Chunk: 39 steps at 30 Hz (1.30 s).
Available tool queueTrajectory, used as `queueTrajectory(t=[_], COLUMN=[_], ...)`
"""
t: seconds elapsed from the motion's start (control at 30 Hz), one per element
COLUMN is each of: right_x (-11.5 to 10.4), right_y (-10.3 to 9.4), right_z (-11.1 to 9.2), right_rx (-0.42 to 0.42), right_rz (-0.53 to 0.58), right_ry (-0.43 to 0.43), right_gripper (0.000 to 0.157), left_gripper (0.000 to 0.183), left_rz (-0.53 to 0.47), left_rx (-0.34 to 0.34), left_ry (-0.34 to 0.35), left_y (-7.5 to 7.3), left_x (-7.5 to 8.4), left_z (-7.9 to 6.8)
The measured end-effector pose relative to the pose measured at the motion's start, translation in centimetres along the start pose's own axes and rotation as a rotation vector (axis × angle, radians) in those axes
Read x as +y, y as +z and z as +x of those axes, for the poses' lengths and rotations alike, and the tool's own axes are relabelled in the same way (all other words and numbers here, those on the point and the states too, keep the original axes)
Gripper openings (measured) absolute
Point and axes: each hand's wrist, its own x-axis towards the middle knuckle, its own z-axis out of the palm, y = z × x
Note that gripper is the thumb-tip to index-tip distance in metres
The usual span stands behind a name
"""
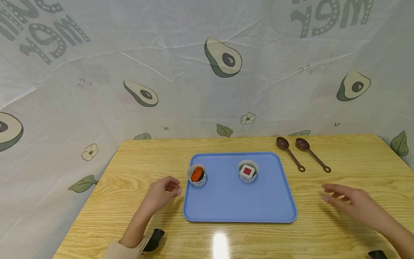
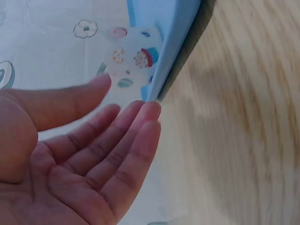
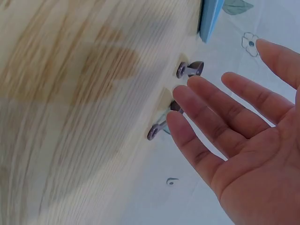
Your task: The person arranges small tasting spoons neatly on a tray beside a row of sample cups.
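A blue tray (image 1: pixel 239 205) lies on the table with two paper cups on it. The cup at its left edge (image 1: pixel 198 183) contains a piece of sushi topped with orange roe (image 1: pixel 197 175). Farther right, the second cup (image 1: pixel 247 178) holds a white rice piece with a red centre (image 1: pixel 247 171). My left hand (image 1: pixel 161 193) hovers just left of the tray, fingers loosely bent and holding nothing; in the left wrist view the patterned cup (image 2: pixel 129 58) shows beyond the fingertips. To the tray's right, my right hand (image 1: pixel 350 201) is empty too, its fingers extended toward the tray.
Two brown spoons, one nearer the tray (image 1: pixel 292 156) and another (image 1: pixel 313 155) beside it, lie at the back right of the wooden table (image 1: pixel 142 154). Behind the table hangs a pale cloth (image 1: pixel 181 72) printed with avocados.
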Motion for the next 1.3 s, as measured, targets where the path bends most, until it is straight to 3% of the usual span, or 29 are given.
queueTrajectory(t=[0.27,0.53,0.7,1.03,1.3], right_x=[-0.2,-0.3,-0.4,-0.2,-0.2], right_y=[0.5,0.7,0.6,0.5,-0.2], right_z=[0.1,0.4,0.5,1.6,3.0], right_rx=[-0.006,-0.001,-0.010,0.024,0.027], right_rz=[0.060,0.055,0.071,0.073,0.094], right_ry=[-0.073,-0.102,-0.098,-0.198,-0.152], right_gripper=[0.033,0.032,0.031,0.026,0.022], left_gripper=[0.013,0.012,0.010,0.008,0.008], left_rz=[-0.089,-0.284,-0.277,-0.306,-0.310], left_rx=[-0.015,-0.046,-0.049,-0.066,-0.074], left_ry=[-0.105,-0.216,-0.230,-0.235,-0.245], left_y=[1.0,1.8,1.9,1.9,1.9], left_x=[-0.3,-0.6,-0.7,-0.8,-0.7], left_z=[0.6,0.9,1.0,1.0,1.0])
